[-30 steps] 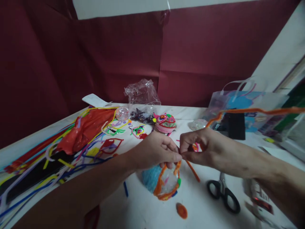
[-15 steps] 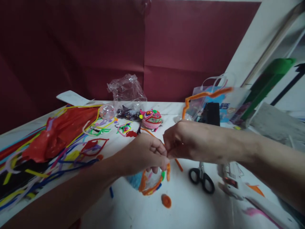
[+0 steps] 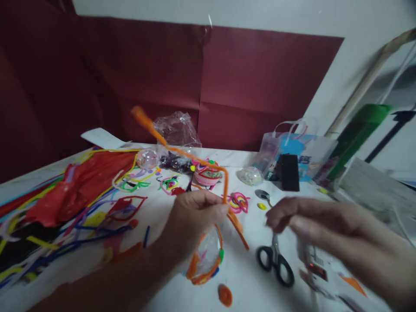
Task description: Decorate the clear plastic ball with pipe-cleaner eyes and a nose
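Note:
My left hand (image 3: 191,223) pinches an orange pipe cleaner (image 3: 185,153) between thumb and fingertips. Its bent long end rises up and to the left, and other orange pieces hang below the fingers. Under this hand lies a clear rounded shell (image 3: 208,249) edged with orange, green and blue pipe cleaner, partly hidden by my wrist. A tight orange coil (image 3: 225,295) rests in front of it. My right hand (image 3: 338,238), blurred, hovers just above and right of the black-handled scissors (image 3: 275,259). Its fingers are loosely curled, with the thumb apart and nothing visible in them.
Many coloured pipe cleaners and a red plastic bag (image 3: 87,177) cover the left side. Behind are a pink decorated ball (image 3: 208,177), crumpled clear plastic (image 3: 178,130) and a clear dome (image 3: 251,175). A black box (image 3: 289,172) and a carrier bag (image 3: 312,158) stand back right.
My hands have parted. The right one let go of the orange pipe cleaner and moved right toward the scissors, while its long end now points left instead of right. The view has tilted up slightly.

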Demonstrator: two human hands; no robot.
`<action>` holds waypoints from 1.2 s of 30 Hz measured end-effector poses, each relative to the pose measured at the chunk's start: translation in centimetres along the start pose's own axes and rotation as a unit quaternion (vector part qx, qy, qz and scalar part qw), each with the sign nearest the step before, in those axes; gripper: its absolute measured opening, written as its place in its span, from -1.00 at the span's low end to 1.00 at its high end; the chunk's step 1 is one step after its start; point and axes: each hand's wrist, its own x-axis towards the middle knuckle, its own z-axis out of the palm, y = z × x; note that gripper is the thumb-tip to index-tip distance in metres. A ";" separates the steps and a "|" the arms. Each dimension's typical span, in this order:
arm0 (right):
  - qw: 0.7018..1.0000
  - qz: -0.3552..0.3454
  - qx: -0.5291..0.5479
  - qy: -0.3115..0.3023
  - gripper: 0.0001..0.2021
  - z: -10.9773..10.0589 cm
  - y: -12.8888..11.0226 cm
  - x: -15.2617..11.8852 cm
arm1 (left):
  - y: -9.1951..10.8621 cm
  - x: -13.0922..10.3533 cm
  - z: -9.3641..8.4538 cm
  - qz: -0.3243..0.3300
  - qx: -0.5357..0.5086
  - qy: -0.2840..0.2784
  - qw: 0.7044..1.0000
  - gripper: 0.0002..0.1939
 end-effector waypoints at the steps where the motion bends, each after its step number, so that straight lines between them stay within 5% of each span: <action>1: 0.998 0.019 0.038 -0.050 -0.53 1.2 0.3 0.0 | -0.2 -0.1 0.5 0.008 -0.008 -0.005 1.000 -0.87; 6: 0.961 0.066 0.268 -0.029 -0.60 6.2 0.6 1.4 | -1.6 -0.5 1.7 0.042 -0.010 -0.028 0.999 -0.87; 12: 0.921 0.085 0.376 -0.053 -0.64 6.6 0.9 2.1 | -2.3 -0.7 1.3 0.106 0.135 0.003 0.985 -0.87; 15: 0.957 0.086 0.277 -0.026 -0.67 6.3 1.3 1.8 | -2.2 -0.6 0.8 0.078 0.164 -0.027 0.983 -0.84; 18: 0.981 0.085 0.172 -0.024 -0.79 6.1 1.1 1.3 | -1.5 -0.1 0.3 -0.021 0.124 -0.043 0.991 -0.82; 21: 0.989 0.081 0.116 -0.042 -0.89 5.7 0.3 0.6 | -0.7 0.4 -0.1 -0.177 0.099 -0.183 0.962 -0.66; 24: 0.998 0.033 -0.035 -0.040 -0.89 5.1 -0.6 -0.3 | -0.4 0.5 0.1 -0.245 0.111 -0.310 0.912 -0.71; 29: 0.960 -0.085 -0.258 -0.069 -0.84 3.7 -1.2 -1.3 | -1.4 -0.1 1.5 -0.212 0.206 -0.315 0.902 -0.95; 36: 0.920 -0.047 -0.375 -0.109 -0.88 3.6 -0.4 -2.0 | -1.7 -1.3 3.9 -0.109 0.397 -0.232 0.881 -0.85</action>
